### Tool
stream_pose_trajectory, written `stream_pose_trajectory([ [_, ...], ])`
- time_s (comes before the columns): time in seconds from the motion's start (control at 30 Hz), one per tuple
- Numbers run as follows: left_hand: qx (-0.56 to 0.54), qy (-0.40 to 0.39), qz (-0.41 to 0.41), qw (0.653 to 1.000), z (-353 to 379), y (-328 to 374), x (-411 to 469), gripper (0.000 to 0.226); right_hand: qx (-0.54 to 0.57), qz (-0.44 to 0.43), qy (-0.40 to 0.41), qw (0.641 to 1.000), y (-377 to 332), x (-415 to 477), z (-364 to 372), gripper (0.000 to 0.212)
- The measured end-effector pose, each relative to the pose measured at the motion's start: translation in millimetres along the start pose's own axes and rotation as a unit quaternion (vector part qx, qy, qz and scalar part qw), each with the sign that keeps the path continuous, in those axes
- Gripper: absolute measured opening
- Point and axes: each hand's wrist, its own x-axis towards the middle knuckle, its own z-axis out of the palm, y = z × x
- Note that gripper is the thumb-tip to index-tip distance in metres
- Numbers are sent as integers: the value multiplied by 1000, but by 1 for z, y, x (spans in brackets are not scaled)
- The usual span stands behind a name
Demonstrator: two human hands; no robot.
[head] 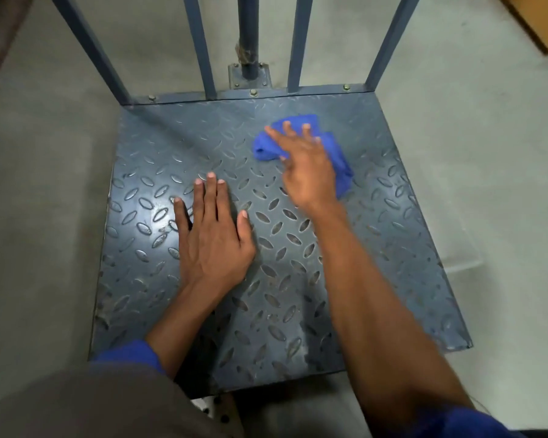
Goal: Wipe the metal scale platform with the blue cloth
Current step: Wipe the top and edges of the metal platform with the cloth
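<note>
Overhead, a grey-blue railing [200, 42] of slanted bars rises along the far edge of the metal scale platform [393, 235], with a round post [249, 33] bolted to a plate behind its middle. Concrete floor [45, 153] surrounds the scale, and the corner of a cardboard box [544, 20] shows at upper right. The person's right forearm reaches across the platform's near right part, hiding a strip of the chequered steel. The blue cloth [342, 169] lies bunched on the far right part of the platform, near the railing and under the right hand [307, 172]. Cloth shows beyond the fingertips, left of the fingers and along the palm's outer edge. That grip is spread, fingers straight and pressed flat on the cloth rather than curled round it; the hand is slightly blurred. The left hand [212, 238] lies palm down on bare plate near the middle, apart from the cloth, with fingers straight and close together and the thumb out to the right. A blue sleeve [130, 355] shows at the lower edge.
</note>
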Motion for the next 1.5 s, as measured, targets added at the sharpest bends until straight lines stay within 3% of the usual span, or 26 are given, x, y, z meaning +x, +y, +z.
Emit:
stream_pose_trajectory([
  [0.1,-6,-9,4,1000,-2,-5,-3,74,175,-57,38,982,-13,-14,-22,77],
  [0.17,-2,-14,11,1000,-1,-6,-5,74,176,-30,131,975,14,-17,-51,73],
  [0.23,1,-12,11,1000,0,-6,-6,75,125,94,158,975,56,-15,-76,67],
  [0.3,8,-13,8,1000,0,-6,-7,75,-30,229,100,968,71,-16,-67,58],
  [0.33,8,-16,8,1000,1,-6,-8,75,-89,247,71,962,63,-16,-51,55],
  [0.47,4,-9,5,1000,1,-3,-4,75,-82,116,28,990,-19,-7,10,64],
  [0.57,9,-16,9,1000,-3,-7,-10,79,29,20,-5,999,-53,-9,22,79],
  [0.63,18,-40,0,999,-10,-16,-14,85,119,3,48,992,-46,-13,-2,80],
  [0.73,30,-61,-12,998,-15,-33,-27,89,77,96,151,981,0,-15,-31,69],
  [0.8,30,-55,-16,998,-16,-41,-39,89,-24,190,115,975,17,-15,-29,68],
  [0.87,26,-46,-17,998,-15,-43,-50,88,-105,215,57,969,0,-18,0,69],
  [1.0,35,-33,-24,999,-15,-42,-51,86,-15,39,-9,999,-103,-16,50,66],
  [1.07,36,-46,-10,998,-16,-45,-51,89,66,-57,-75,993,-145,-23,60,62],
  [1.13,36,-41,-6,999,-19,-47,-52,91,162,-84,-92,979,-153,-28,45,69],
  [1.17,35,-32,-12,999,-19,-48,-53,91,184,-70,-51,979,-146,-29,35,75],
  [1.27,30,-27,-45,998,-19,-57,-60,93,81,62,65,993,-88,-27,14,77],
  [1.37,29,-37,-61,997,-21,-65,-70,93,-110,168,18,979,-59,-30,21,69],
  [1.43,33,-27,-72,996,-22,-65,-73,92,-131,123,3,984,-86,-32,44,69],
  [1.5,35,-21,-76,996,-22,-64,-71,92,-76,32,-14,996,-127,-28,66,67],
])
